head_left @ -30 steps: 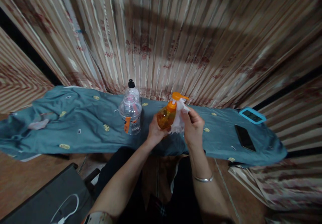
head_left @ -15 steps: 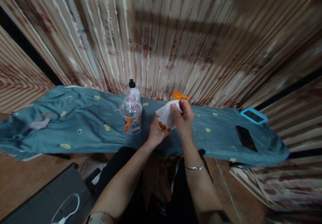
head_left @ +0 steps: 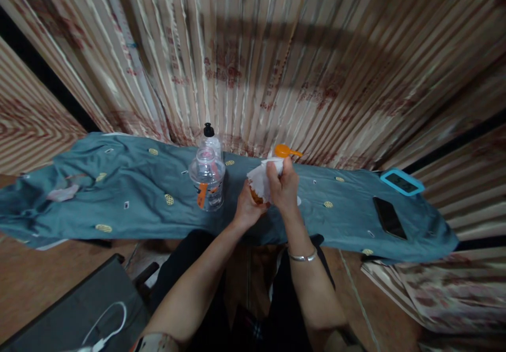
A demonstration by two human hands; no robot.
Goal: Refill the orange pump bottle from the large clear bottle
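Observation:
Over the front middle of the cloth, my two hands meet around a small bundle. My left hand (head_left: 248, 209) has its fingers wrapped round an orange-brown item (head_left: 256, 198) whose kind is largely hidden. In my right hand (head_left: 283, 186), pinched between thumb and fingers, is a white tissue (head_left: 259, 179) that lies against the top of that item. Just behind the right hand rests an orange spoon (head_left: 282, 150). To the left of my hands stands a clear plastic cup with a domed lid (head_left: 207, 181), with a clear bottle with a black cap (head_left: 209, 138) behind it.
A teal cloth (head_left: 142, 183) covers the narrow table. Toward its right end lie a black phone (head_left: 389, 217) and a blue-framed digital clock (head_left: 402, 182). Crumpled pale material (head_left: 63, 193) lies at left. A dark stool (head_left: 83, 304) with a white cable is lower left. Curtains hang behind.
My right hand has closed more tightly over the tissue and turned, bunching it closer to the item. The left hand keeps its hold. The cup and bottle have not moved.

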